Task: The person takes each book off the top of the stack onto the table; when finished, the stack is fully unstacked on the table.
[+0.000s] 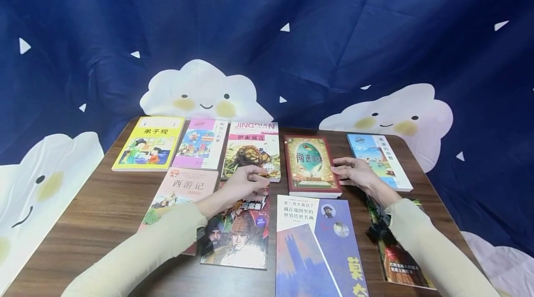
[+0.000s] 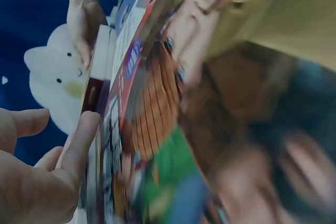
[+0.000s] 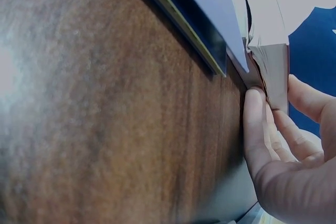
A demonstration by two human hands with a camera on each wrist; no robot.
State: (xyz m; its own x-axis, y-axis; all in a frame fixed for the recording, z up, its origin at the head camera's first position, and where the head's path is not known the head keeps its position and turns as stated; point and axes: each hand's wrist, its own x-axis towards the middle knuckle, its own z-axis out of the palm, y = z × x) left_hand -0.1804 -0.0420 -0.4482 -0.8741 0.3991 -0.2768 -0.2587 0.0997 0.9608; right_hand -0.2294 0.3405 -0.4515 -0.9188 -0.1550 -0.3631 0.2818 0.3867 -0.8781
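A thick red-bordered book with a green oval on its cover (image 1: 312,165) lies right of the table's middle. My right hand (image 1: 359,175) holds its right edge; in the right wrist view, the thumb is by the cover and the fingers (image 3: 255,114) are against the side. Its page edges (image 3: 270,72) show in two layers there. My left hand (image 1: 243,185) is over the lower edge of the lion-cover book (image 1: 251,151), its fingers loosely bent and holding nothing. Below it lies a book with a man in a cap (image 1: 239,236). The left wrist view is partly blurred.
On the left lie a yellow book (image 1: 149,143), a pink-and-white book (image 1: 201,143) and a peach book (image 1: 183,195). A purple book (image 1: 319,246) is at the front. On the right are a blue-and-white book (image 1: 380,161) and a dark book (image 1: 402,260) partly under my right arm.
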